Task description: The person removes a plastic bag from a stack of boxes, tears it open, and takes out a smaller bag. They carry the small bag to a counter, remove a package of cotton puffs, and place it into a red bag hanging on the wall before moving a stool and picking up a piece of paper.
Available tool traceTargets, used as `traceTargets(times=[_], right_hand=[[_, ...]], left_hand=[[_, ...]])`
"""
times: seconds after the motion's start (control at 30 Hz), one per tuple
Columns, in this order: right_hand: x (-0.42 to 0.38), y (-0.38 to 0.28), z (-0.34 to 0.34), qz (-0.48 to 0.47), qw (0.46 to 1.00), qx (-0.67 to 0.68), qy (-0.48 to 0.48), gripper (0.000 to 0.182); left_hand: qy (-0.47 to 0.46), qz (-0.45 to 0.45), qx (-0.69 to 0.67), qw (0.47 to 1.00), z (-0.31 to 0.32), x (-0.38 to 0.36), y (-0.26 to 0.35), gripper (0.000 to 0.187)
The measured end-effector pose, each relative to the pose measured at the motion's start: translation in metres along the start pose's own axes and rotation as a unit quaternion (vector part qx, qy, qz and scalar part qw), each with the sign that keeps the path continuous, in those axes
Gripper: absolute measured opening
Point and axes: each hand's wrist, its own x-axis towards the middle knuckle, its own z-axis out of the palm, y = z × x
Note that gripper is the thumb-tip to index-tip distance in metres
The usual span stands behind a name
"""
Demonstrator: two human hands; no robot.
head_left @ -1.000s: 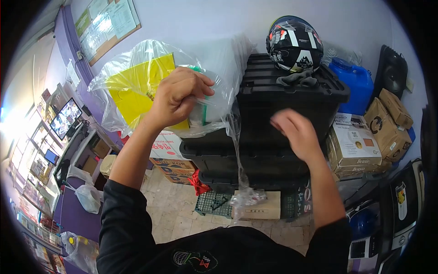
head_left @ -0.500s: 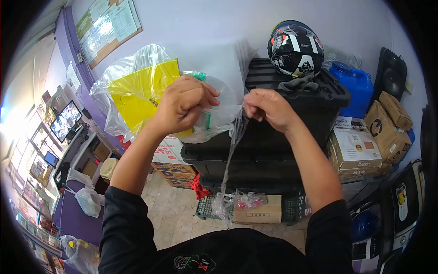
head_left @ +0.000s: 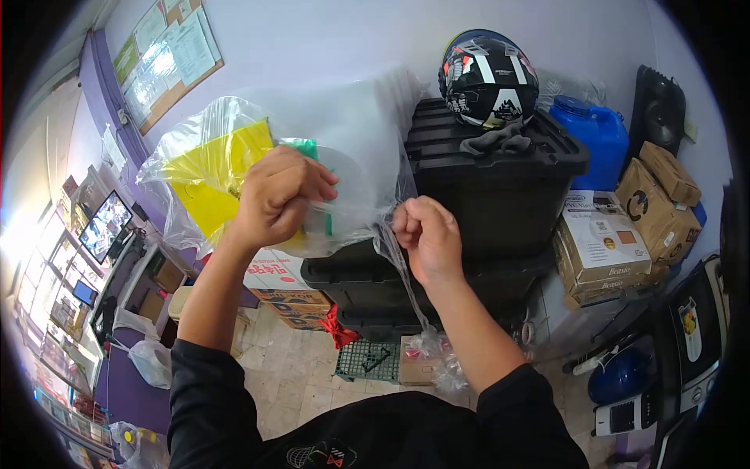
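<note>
A large clear plastic bag (head_left: 355, 117) rests on stacked black bins in front of me. Inside it show a yellow folder-like piece (head_left: 207, 172), something green (head_left: 301, 147) and pale round shapes. My left hand (head_left: 277, 195) is closed with its fingers curled on the bag's front plastic, near the yellow piece. To the right, my right hand (head_left: 428, 234) pinches the gathered edge of the same bag. A thin twisted strand of clear plastic (head_left: 410, 289) hangs from that hand toward the floor. The fingertips are partly hidden by the knuckles.
Behind the bag stand black bins (head_left: 484, 211) with a helmet (head_left: 491, 82) and grey gloves (head_left: 496, 142) on top. A blue jug (head_left: 590, 144) and cardboard boxes (head_left: 605, 250) are at right. Below lie a green crate (head_left: 367, 361) and a carton (head_left: 418, 363).
My right hand has moved left and down, with the plastic strand swinging along. The left hand has shifted left and slightly lower, and the view has turned a little.
</note>
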Motion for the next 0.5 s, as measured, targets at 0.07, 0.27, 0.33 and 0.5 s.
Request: traceTargets(times=[0.07, 0.27, 0.33, 0.5], right_hand=[[-0.005, 0.004, 0.003, -0.010, 1.000, 0.011, 0.016, 0.030], [0.004, 0.005, -0.007, 0.002, 0.995, -0.091, -0.040, 0.039], [0.025, -0.004, -0.023, -0.017, 0.998, 0.008, -0.056, 0.052], [0.086, -0.032, -0.008, 0.102, 0.946, -0.305, 0.035, 0.059]], left_hand=[[-0.003, -0.004, -0.001, 1.000, -0.001, -0.002, -0.001, 0.018], [0.030, 0.000, -0.025, 0.999, -0.004, -0.011, -0.009, 0.016], [0.045, -0.010, -0.058, 0.997, -0.004, -0.011, -0.011, 0.016], [0.051, 0.001, -0.066, 0.997, -0.003, -0.011, -0.008, 0.012]])
